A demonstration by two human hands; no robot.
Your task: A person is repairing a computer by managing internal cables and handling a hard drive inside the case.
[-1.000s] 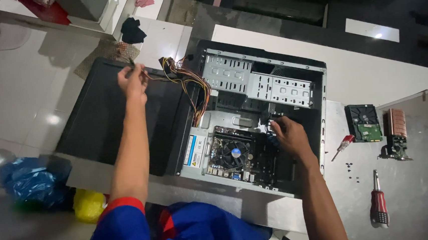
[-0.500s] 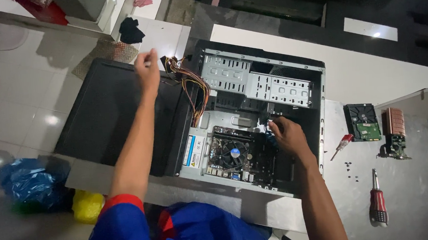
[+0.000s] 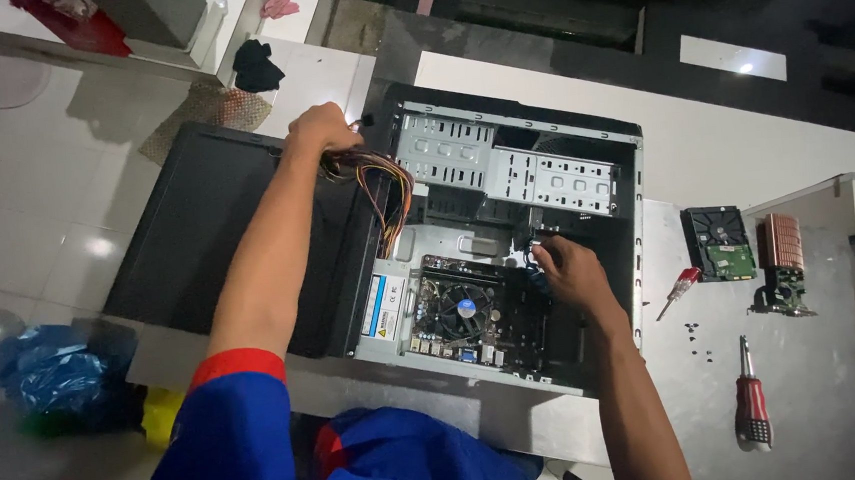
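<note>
An open desktop computer case lies on its side on a grey table. My left hand is closed on a bundle of coloured power cables at the case's top left corner. Inside the case, my right hand rests at the right side of the motherboard, fingers curled on a small part that I cannot make out. The cooler fan sits just left of that hand. The black side panel lies flat to the left of the case.
On the table to the right lie a hard drive, a card with a copper heatsink, a small red screwdriver, a larger red screwdriver and several loose screws. A blue plastic bag sits on the floor at the left.
My left hand has moved right from over the side panel to the cable bundle at the case's corner. My right hand has stayed at the motherboard.
</note>
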